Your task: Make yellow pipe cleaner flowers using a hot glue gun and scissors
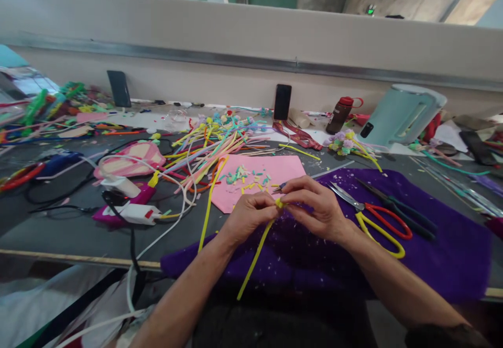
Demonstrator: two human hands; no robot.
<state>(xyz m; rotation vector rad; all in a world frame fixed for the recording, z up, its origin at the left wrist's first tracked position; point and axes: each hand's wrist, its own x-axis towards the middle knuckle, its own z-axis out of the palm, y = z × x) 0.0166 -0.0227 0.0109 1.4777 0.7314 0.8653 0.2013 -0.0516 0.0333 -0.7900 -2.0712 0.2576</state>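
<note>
My left hand pinches a yellow pipe cleaner, whose long tail hangs down over the purple cloth. Its upper end is bunched into a small yellow tuft between my two hands. My right hand closes its fingertips on the same tuft from the other side. A small dark pointed tip shows by the right index finger; what it belongs to is hidden. Just beyond the hands lies a pink sheet scattered with short green, yellow and cream clippings.
Scissors with red and yellow handles and dark pliers lie right of my right hand. Behind are a pile of pipe cleaners, a phone, a bottle and a kettle. Power strips with cables sit left.
</note>
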